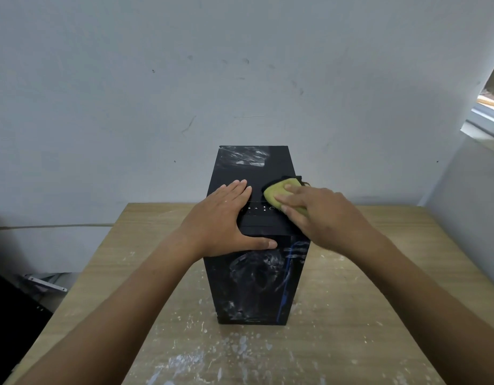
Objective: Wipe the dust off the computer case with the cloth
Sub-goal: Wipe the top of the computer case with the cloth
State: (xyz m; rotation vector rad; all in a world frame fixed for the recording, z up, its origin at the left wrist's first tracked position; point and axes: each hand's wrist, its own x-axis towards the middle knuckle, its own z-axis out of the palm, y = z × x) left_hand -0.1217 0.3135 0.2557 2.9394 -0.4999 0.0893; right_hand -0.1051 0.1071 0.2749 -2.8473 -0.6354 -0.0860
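While pressing down to wipe: right hand (320,215) on the cloth (276,191), fingers bent over it and gripping, pinning it to the top of the case (254,279) near the right edge. Grip low and close, for weight on the panel rather than a loose drag.

Cloth yellow, bunched into a pad; a dark bit poking out behind it, backing or a second layer, hard to say from this angle.

Left hand (226,220) flat on the near left of the top, fingers straight, thumb hooked down over the front face. Nothing held. Placed as a brace, by the look: tall narrow box, sideways push from the wipe, so steadied against sliding or tipping.

Case black, upright, mid-table, front toward the camera. Row of small buttons (257,208) on the top between the two hands.

Near part of the top reading clean; pale dust (248,158) smeared at the far end, more grey streaks down the front below the thumb. Judged: top partly done, front not yet wiped.

Table (365,301) wood-grain, flecked white around the base. Beyond, a scuffed grey wall (156,79); window (487,107) edge at far right.
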